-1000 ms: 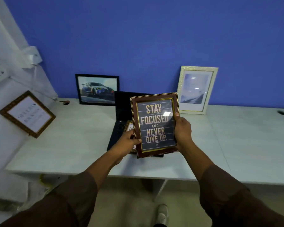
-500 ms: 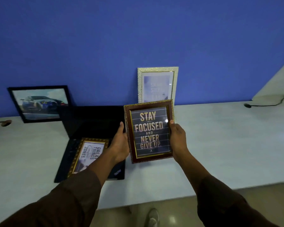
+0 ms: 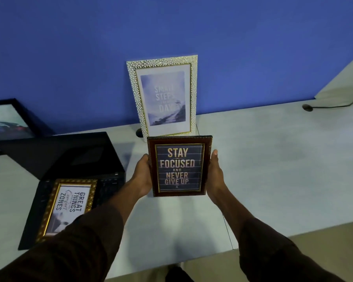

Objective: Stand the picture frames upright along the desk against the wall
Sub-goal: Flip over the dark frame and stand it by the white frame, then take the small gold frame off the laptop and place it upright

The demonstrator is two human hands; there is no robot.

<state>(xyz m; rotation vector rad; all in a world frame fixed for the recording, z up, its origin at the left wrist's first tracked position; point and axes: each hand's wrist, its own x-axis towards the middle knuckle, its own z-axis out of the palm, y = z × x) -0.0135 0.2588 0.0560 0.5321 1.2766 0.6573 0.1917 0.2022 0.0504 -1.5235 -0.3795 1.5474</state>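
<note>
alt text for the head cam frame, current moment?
Both hands, left hand and right hand, hold a brown frame upright above the desk. A white frame leans on the blue wall; a gold frame lies on a laptop.

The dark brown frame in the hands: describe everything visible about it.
The dark brown frame is a portrait rectangle with a reddish-brown, ribbed outer edge, glossy like varnished wood or plastic, and a thin gold inner border. Its dark lined print reads "STAY FOCUSED AND NEVER GIVE UP" in gold letters. It is held roughly upright, facing the camera, above the desk and in front of the white frame. The left hand grips its left edge, the right hand its right edge; whether it touches the desk cannot be told.
</note>
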